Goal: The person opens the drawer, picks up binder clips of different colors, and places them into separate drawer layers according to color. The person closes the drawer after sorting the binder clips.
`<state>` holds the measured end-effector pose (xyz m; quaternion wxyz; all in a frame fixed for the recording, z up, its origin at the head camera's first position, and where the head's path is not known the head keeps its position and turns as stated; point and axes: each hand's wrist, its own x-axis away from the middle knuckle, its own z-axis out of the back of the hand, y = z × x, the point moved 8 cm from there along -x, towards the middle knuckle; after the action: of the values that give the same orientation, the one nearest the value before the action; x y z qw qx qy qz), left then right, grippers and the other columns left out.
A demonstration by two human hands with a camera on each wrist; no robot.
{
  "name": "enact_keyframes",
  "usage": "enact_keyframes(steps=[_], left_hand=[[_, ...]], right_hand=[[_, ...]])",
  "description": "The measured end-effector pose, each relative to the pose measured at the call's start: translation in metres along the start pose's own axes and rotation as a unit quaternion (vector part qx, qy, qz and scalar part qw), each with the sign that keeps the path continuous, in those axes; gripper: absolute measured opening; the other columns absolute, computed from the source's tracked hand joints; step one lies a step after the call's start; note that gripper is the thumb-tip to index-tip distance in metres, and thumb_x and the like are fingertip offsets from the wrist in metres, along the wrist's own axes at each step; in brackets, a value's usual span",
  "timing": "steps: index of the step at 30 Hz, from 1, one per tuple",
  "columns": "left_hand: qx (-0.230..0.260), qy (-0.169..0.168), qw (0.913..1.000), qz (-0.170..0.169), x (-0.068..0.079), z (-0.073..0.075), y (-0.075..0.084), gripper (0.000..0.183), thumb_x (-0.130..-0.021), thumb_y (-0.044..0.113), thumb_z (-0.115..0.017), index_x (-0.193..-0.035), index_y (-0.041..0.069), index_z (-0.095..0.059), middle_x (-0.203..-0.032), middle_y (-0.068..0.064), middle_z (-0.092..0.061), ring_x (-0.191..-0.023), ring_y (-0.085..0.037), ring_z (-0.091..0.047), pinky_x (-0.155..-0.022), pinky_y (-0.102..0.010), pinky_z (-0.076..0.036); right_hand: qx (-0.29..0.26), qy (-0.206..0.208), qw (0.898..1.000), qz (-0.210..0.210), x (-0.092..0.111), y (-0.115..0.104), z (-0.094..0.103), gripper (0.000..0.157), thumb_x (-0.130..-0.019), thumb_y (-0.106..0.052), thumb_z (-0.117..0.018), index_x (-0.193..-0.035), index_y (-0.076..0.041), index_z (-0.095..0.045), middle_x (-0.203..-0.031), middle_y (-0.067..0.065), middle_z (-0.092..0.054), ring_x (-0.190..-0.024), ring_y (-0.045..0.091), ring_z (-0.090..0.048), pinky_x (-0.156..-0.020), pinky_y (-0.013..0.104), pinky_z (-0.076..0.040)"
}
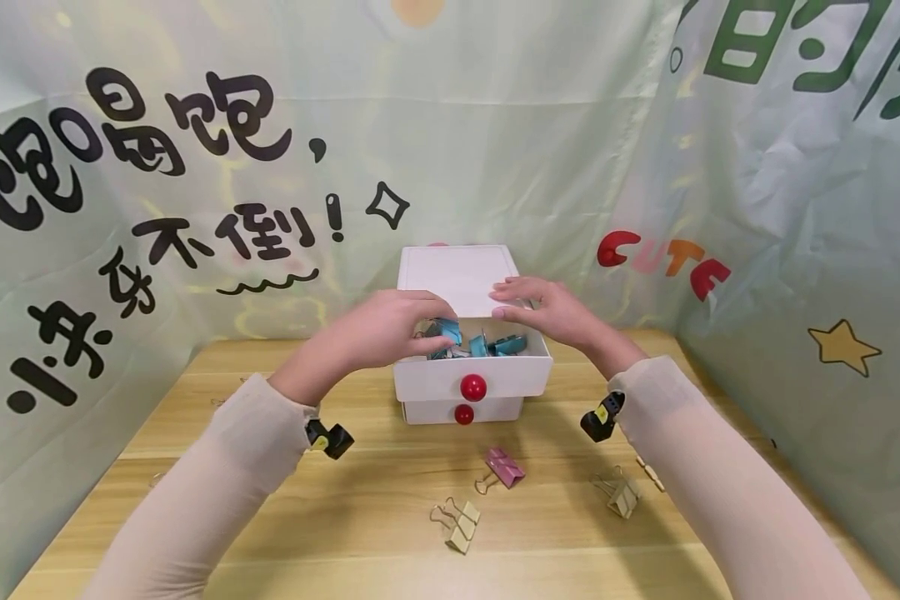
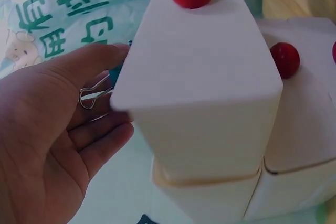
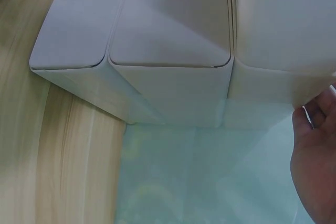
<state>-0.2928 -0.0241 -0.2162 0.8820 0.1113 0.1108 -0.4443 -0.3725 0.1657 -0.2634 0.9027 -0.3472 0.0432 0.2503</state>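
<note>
A white drawer box stands at the back of the table with one drawer pulled out, a red knob on its front. Several blue binder clips lie in that drawer. Over its left side, my left hand pinches a blue binder clip between thumb and fingers. The clip's wire handle shows in the left wrist view; the drawer hides the rest. My right hand is at the box's upper right edge, fingers extended and holding nothing.
A pink binder clip and a cream binder clip lie on the wooden table in front of the box. Another cream clip lies near the right forearm. Behind the table hangs a printed cloth.
</note>
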Motion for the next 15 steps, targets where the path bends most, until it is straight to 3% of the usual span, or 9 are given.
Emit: enact_keyframes(steps=[8, 15], left_hand=[[-0.019, -0.035, 0.9987, -0.031, -0.02, -0.018, 0.007, 0.033, -0.094, 0.035, -0.067, -0.116, 0.011, -0.07, -0.112, -0.001, -0.068, -0.101, -0.017, -0.064, -0.094, -0.034, -0.05], [-0.062, -0.053, 0.9934, -0.08, -0.029, -0.022, 0.019, 0.03, -0.093, 0.033, -0.069, -0.113, 0.012, -0.072, -0.113, -0.001, -0.07, -0.104, -0.016, -0.065, -0.096, -0.032, -0.049]], right_hand=[[-0.004, -0.004, 1.0, -0.004, 0.001, -0.001, -0.002, 0.058, -0.086, -0.056, -0.067, -0.133, -0.024, -0.063, -0.144, -0.004, -0.051, -0.142, 0.018, -0.03, -0.111, 0.06, -0.025], [0.003, -0.006, 1.0, -0.004, 0.001, -0.001, 0.0, 0.058, -0.086, -0.056, -0.067, -0.134, -0.023, -0.063, -0.145, -0.004, -0.05, -0.143, 0.019, -0.03, -0.111, 0.061, -0.025]])
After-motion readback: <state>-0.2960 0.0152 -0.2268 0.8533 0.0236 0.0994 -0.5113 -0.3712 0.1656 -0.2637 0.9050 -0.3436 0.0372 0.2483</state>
